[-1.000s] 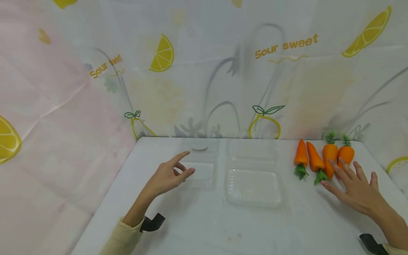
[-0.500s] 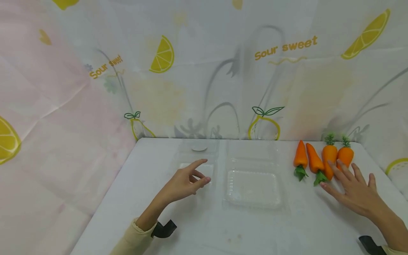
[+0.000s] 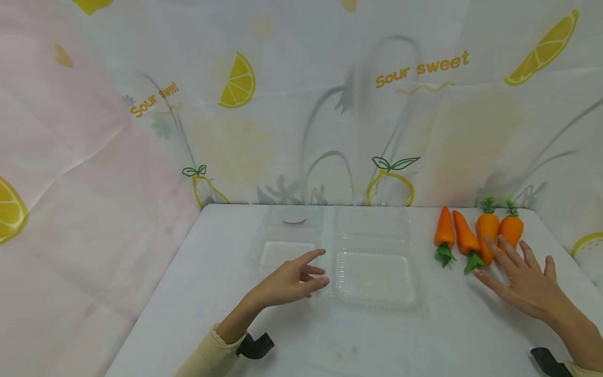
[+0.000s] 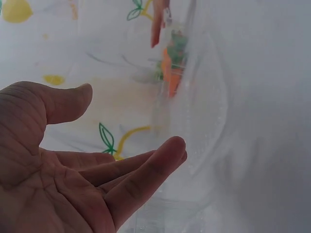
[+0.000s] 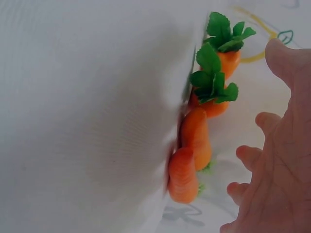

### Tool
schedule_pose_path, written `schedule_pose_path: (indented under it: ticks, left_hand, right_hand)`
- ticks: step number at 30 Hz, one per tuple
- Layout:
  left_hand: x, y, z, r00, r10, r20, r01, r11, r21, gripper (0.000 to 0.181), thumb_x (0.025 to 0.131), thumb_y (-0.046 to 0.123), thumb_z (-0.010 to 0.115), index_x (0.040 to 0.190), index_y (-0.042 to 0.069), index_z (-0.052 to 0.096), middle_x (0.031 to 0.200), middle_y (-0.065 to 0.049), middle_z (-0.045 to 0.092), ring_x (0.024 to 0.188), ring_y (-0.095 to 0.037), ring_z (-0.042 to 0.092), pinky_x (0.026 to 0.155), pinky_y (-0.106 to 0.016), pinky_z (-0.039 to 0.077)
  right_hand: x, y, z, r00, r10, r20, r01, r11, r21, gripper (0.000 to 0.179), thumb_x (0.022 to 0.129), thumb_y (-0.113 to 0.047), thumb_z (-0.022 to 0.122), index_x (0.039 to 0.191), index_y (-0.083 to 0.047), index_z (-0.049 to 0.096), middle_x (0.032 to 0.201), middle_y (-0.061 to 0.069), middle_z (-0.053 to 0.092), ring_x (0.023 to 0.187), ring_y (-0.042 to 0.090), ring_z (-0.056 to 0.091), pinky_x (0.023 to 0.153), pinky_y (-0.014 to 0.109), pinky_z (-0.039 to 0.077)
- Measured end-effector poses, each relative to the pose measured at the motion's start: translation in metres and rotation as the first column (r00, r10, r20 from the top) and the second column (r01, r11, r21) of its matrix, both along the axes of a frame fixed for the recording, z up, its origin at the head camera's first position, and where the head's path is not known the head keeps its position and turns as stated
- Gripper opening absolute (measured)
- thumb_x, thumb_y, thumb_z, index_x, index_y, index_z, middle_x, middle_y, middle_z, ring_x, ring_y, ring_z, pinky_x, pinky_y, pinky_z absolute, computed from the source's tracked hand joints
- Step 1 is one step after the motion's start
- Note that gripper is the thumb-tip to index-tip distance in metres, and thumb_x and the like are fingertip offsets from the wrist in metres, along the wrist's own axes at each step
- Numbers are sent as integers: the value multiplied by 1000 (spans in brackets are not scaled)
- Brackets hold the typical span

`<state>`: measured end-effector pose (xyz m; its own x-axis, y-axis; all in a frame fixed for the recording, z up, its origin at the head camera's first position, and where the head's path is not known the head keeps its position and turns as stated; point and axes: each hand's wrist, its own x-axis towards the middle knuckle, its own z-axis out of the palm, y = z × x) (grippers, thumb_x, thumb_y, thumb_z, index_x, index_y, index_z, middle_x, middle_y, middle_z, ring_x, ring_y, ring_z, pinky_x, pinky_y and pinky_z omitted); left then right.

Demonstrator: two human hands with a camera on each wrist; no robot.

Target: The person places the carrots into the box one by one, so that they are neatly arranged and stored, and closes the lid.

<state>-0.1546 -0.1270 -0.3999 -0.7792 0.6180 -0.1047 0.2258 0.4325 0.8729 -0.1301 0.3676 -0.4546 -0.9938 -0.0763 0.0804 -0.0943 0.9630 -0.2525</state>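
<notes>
1. Four carrots (image 3: 466, 238) are laid side by side at the R of the frame, on the far part of the table (image 3: 212, 267). Two are set w/ leafy tops toward the bottom of the frame, two w/ feathery tops toward the top; prob. paired by type & kept in a row so that none is buried.
2. The right hand (image 3: 529, 280), lower R of the frame, is held by the feathery pair. Its fingers are spread & nothing is grasped; in the right wrist view a gap is seen between fingers & carrots. A wide spread is prob. kept so that more than one could be spanned.
3. The left hand (image 3: 292, 283), low & just L of ctr, is held near the left box (image 3: 268, 254) & the right box (image 3: 377, 277). Its fingers are extended, thumb apart, w/ nothing grasped; whether either box is touched can't be told.
4. The right box is placed nr. ctr w/ its lid (image 3: 374, 225) laid back toward the cloth (image 3: 282, 131), prob. so that the hollow is left uncovered from above.
5. The left box is likewise laid open; a white oval (image 3: 294, 219) is seen on its far panel, poss. a label, purpose unclear.
</notes>
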Motion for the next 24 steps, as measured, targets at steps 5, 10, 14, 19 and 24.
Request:
schedule_pose_path:
  ticks: [5, 10, 14, 19, 24]
  left_hand:
    - [0, 8, -10, 1000, 3, -18, -3, 999, -34, 67, 97, 39, 62, 153, 18, 32, 134, -17, 58, 111, -17, 64, 84, -30, 55]
    - [2, 12, -13, 999, 20, -34, -23, 997, -75, 71, 98, 43, 60, 154, 12, 29, 139, -17, 54, 121, -26, 58, 97, -43, 49]
    - [3, 15, -12, 999, 52, -17, -53, 995, -88, 74, 98, 45, 58, 155, 11, 26, 148, -18, 45, 126, -32, 54, 98, -49, 48]
    - [2, 23, -14, 991, 136, -4, -136, 985, -104, 78, 98, 51, 55, 156, 10, 23, 151, -22, 39, 128, -37, 51, 97, -51, 48]
    - [0, 28, -16, 980, 192, 45, -188, 979, -77, 79, 97, 52, 55, 156, 9, 22, 151, -24, 36, 130, -42, 47, 99, -55, 45]
  right_hand:
    - [0, -1, 3, 1000, -3, 16, 3, 1000, -1, 91, 94, -58, 53, 157, -6, 12, 156, 32, 9, 139, 58, -9, 95, 77, -20]
    - [1, -2, 4, 999, -3, 32, 2, 1000, 2, 90, 95, -58, 51, 156, -5, 12, 156, 33, 8, 138, 58, -9, 95, 77, -20]
    - [1, -3, 4, 999, 2, 35, -2, 1000, 3, 89, 95, -58, 51, 156, -5, 13, 156, 33, 9, 138, 59, -8, 95, 78, -19]
    - [0, -3, 2, 999, -2, 44, 2, 1000, 2, 90, 95, -58, 51, 155, -3, 14, 155, 34, 9, 138, 59, -8, 95, 78, -19]
    - [0, -3, 2, 998, -4, 58, 4, 1000, 7, 90, 95, -59, 50, 155, -2, 14, 155, 34, 10, 137, 60, -7, 94, 79, -18]
